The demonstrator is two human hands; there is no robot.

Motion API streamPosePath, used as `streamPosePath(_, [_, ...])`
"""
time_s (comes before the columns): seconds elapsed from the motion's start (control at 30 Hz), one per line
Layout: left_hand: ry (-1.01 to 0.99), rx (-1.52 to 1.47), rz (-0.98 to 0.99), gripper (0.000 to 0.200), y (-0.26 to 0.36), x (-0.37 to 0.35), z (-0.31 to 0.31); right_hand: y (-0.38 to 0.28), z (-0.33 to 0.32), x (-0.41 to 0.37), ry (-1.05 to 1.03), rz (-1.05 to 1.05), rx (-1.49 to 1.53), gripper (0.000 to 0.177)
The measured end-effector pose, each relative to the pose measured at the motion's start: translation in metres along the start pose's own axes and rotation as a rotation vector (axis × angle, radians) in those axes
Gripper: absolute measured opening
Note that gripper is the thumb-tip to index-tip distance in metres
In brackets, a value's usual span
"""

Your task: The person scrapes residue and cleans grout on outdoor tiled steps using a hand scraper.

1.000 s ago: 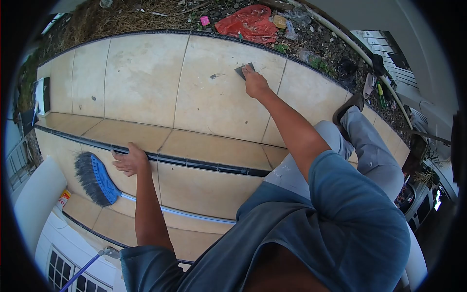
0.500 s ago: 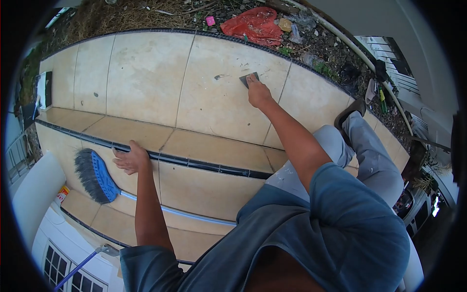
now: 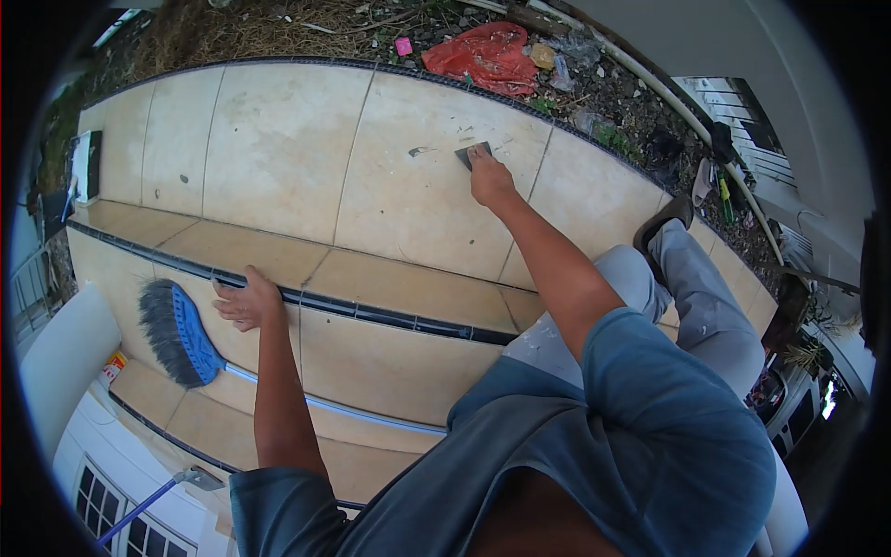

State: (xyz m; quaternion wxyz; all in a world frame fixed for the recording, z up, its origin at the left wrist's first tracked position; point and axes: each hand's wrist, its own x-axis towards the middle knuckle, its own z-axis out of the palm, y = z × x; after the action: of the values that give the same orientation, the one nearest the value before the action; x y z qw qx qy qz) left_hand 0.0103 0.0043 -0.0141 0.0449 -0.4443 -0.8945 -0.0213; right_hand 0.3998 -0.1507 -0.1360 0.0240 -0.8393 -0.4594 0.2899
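My right hand grips a dark, flat, square-edged scraper, pressed against a large cream tile. Dark smudges and pale specks mark the tile around it; one dark smear lies just left of the scraper. My left hand rests on the dark trim along the step edge, its fingers apart and nothing held. Below that hand lies a broom with a blue head and grey bristles, its pale blue handle running under my left forearm.
Beyond the tiles is rough ground with a red plastic bag, litter and a long pipe. A purple-handled tool is at lower left, near a white column. My shoe rests on the tiles at right.
The scraper and my right hand have barely shifted on the tile. My left hand stays on the step edge. The whole view has tilted very slightly.
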Motion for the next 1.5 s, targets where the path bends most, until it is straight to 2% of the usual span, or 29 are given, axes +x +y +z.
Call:
streamPosePath(0.03, [0.004,-0.004,-0.005,0.077,-0.001,0.001,0.001,-0.004,0.0,-0.002,0.019,0.002,-0.017,0.044])
streamPosePath(0.13, [-0.027,0.013,-0.003,0.077,-0.004,-0.003,0.002,-0.01,-0.014,0.011,-0.084,0.063,0.075,0.057])
streamPosePath(0.23, [-0.025,0.043,0.008,0.077,-0.013,-0.006,-0.001,-0.008,-0.014,0.013,-0.109,0.054,0.062,0.058])
streamPosePath(0.33, [0.006,0.011,-0.009,0.076,0.003,0.005,0.004,-0.005,-0.003,-0.003,-0.041,0.021,-0.02,0.047])
streamPosePath(0.43, [-0.037,0.032,-0.004,0.076,-0.005,-0.005,-0.001,-0.008,-0.008,0.015,-0.035,0.049,0.015,0.048])
streamPosePath(0.53, [-0.035,0.034,-0.009,0.076,-0.002,-0.006,-0.007,-0.013,-0.019,0.04,-0.131,0.077,0.049,0.056])
streamPosePath(0.67, [0.023,0.054,0.014,0.078,-0.01,0.001,0.01,-0.008,-0.005,-0.012,-0.081,0.052,-0.009,0.044])
streamPosePath(0.77, [-0.045,0.032,0.002,0.079,-0.004,-0.003,-0.003,-0.007,-0.007,0.022,-0.024,0.011,-0.032,0.048])
streamPosePath(0.8, [-0.051,0.034,-0.009,0.08,-0.004,-0.005,-0.005,-0.01,-0.011,0.037,-0.071,0.034,-0.033,0.05])
streamPosePath(0.9, [-0.033,0.018,-0.013,0.08,0.005,0.0,-0.007,-0.016,-0.012,0.016,-0.098,0.063,-0.015,0.045])
streamPosePath(0.93, [-0.024,0.014,-0.005,0.08,0.004,0.002,-0.003,-0.013,-0.005,0.003,-0.035,0.034,-0.02,0.042])
streamPosePath(1.0, [-0.039,0.034,0.002,0.079,-0.012,-0.004,-0.001,-0.009,-0.003,0.005,-0.046,0.025,-0.005,0.044])
streamPosePath(1.07, [-0.04,0.006,0.006,0.078,-0.008,-0.001,0.001,-0.011,-0.001,0.02,-0.021,0.043,0.0,0.044])
streamPosePath(1.17, [-0.031,0.009,-0.002,0.078,-0.005,-0.003,-0.002,-0.015,-0.015,0.005,-0.096,0.044,0.046,0.043])
streamPosePath(1.23, [-0.004,-0.012,0.001,0.078,0.005,0.005,0.004,-0.015,-0.006,0.014,-0.014,0.036,0.026,0.042])
streamPosePath(1.3, [-0.031,0.02,0.006,0.078,-0.013,-0.006,0.001,-0.007,0.008,-0.005,-0.008,0.039,0.012,0.042])
streamPosePath(1.37, [-0.039,-0.008,0.005,0.078,-0.006,-0.002,-0.001,-0.012,0.001,0.024,0.044,0.002,0.023,0.043])
streamPosePath(1.5, [-0.022,-0.003,0.001,0.078,-0.001,0.002,0.003,-0.014,-0.004,0.002,0.019,0.017,0.002,0.044])
